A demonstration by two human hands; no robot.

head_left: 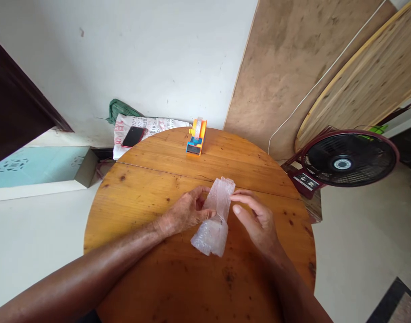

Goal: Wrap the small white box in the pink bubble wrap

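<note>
A piece of bubble wrap (210,235), rolled or folded into a long bundle, is over the middle of the round wooden table. What it may hold inside cannot be made out. My left hand (188,208) grips the bundle from the left, thumb across its middle and fingers behind its edge. On the other side, my right hand (255,217) has thumb and fingers apart, with a fingertip at or very near the upper right edge of the wrap. Farther back stands an orange and blue tape dispenser (197,137) with a roll of clear tape.
The wooden table (141,193) has a seam across it. Behind its left edge, a phone (133,136) lies on a printed white sack (155,123), near a green bag (121,109). A fan (347,157) stands at the right, and a white wall (151,54) rises behind.
</note>
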